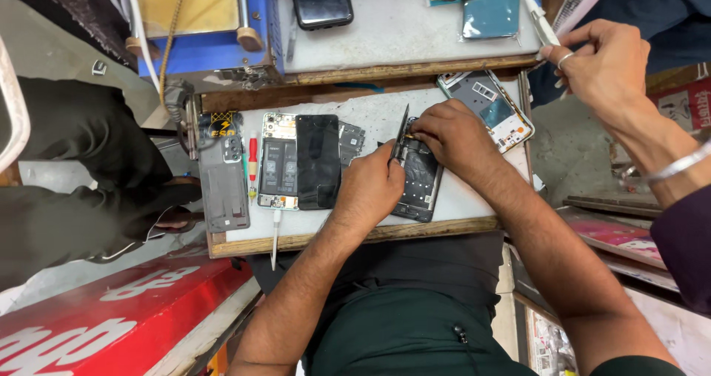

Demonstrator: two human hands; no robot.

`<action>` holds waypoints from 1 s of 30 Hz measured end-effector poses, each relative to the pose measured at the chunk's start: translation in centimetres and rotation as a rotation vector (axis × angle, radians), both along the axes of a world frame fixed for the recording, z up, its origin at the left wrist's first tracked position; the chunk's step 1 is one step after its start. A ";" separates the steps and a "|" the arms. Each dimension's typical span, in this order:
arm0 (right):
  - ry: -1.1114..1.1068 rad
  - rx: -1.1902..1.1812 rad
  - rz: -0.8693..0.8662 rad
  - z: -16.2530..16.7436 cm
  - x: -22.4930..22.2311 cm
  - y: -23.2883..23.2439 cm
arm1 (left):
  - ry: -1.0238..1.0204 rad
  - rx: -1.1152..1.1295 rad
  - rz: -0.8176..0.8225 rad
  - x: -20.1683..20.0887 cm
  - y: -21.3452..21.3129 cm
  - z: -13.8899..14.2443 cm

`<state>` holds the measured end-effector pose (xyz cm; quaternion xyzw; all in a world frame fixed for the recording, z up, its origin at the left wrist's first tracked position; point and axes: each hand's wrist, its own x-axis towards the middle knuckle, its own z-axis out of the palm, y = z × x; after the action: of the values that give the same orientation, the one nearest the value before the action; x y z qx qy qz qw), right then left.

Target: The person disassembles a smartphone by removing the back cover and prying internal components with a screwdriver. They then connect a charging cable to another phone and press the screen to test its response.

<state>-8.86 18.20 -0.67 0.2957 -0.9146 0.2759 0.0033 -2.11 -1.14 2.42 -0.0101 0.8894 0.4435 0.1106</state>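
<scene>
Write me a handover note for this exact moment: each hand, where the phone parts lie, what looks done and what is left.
Left hand: grips black tweezers, tips down at the opened phone.
Right hand: pressed on that phone's top end, steadying it.
On the work board: grey back cover, red-handled screwdriver, second opened phone, black screen panel, another opened phone top right.
Done: back off, internals exposed.
Left: work inside it; nothing reassembled.
Another person's hand works nearby.

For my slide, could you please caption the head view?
Left hand works tweezers into an opened phone steadied by the right hand on a small workboard.
</scene>
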 end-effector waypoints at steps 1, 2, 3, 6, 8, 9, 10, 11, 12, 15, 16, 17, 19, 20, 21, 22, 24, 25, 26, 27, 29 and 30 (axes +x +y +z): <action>-0.001 0.016 0.010 0.1 -0.1 0.1 | -0.017 -0.001 -0.003 -0.1 0.0 0.0; -0.003 0.032 0.018 0.1 -0.2 0.1 | -0.034 -0.001 -0.009 -0.2 -0.1 -0.1; 0.004 0.034 0.026 0.2 -0.3 0.2 | -0.053 -0.001 -0.017 -0.2 0.0 -0.1; 0.023 0.047 0.043 0.3 -0.4 0.1 | -0.024 0.015 -0.007 -0.3 0.0 -0.1; 0.037 0.066 0.058 0.2 -0.5 0.1 | -0.040 0.004 -0.014 -0.4 0.1 0.0; 0.047 0.075 0.048 0.2 -0.5 0.1 | -0.048 -0.003 -0.014 -0.4 0.1 0.1; 0.055 0.084 0.040 0.1 -0.5 0.0 | -0.086 0.011 -0.016 -0.5 0.1 0.2; 0.063 0.093 0.034 0.1 -0.5 -0.1 | -0.125 0.024 -0.015 -0.5 0.1 0.3; 0.063 0.096 0.031 0.0 -0.5 -0.1 | -0.165 0.039 -0.014 -0.5 0.1 0.3; 0.064 0.094 0.018 0.1 -0.7 -0.1 | -0.171 0.034 -0.012 -0.6 0.1 0.3; 0.062 0.085 0.012 0.2 -0.7 -0.1 | -0.152 0.034 -0.011 -0.6 0.1 0.3; 0.061 0.075 0.006 0.4 -0.7 -0.1 | -0.133 0.035 -0.008 -0.6 0.1 0.2; -0.017 0.013 -0.035 0.8 -0.5 -0.1 | -0.130 0.050 0.005 -0.5 0.0 -0.1; -0.058 -0.018 -0.055 1.0 -0.3 0.0 | -0.150 0.064 0.019 -0.5 -0.1 -0.3; -0.075 -0.023 -0.075 1.2 0.1 0.0 | -0.170 0.077 0.033 -0.4 -0.2 -0.6; -0.091 -0.027 -0.092 1.3 0.7 0.0 | -0.130 0.124 0.051 -0.3 -0.4 -0.8; -0.094 -0.043 -0.119 1.4 1.6 0.0 | -0.048 0.217 0.086 -0.3 -0.8 -1.4; -0.083 -0.055 -0.129 1.3 2.1 0.0 | -0.061 0.229 0.096 -0.3 -0.9 -1.7; -0.072 -0.066 -0.142 1.2 2.6 0.1 | -0.077 0.241 0.103 -0.3 -1.1 -2.0; -0.035 -0.101 -0.157 1.0 3.3 0.2 | -0.095 0.253 0.107 -0.2 -1.2 -2.3; 0.041 -0.170 -0.190 0.5 4.7 0.3 | -0.066 0.373 0.098 0.2 -1.4 -2.8; -0.015 -0.325 -0.240 0.3 5.5 0.3 | -0.048 0.432 0.094 0.4 -1.6 -3.1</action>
<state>-3.40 18.47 -0.40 0.1778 -0.8867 0.4198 0.0769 -1.67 -2.75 -0.64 -0.0382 0.7692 0.6282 0.1105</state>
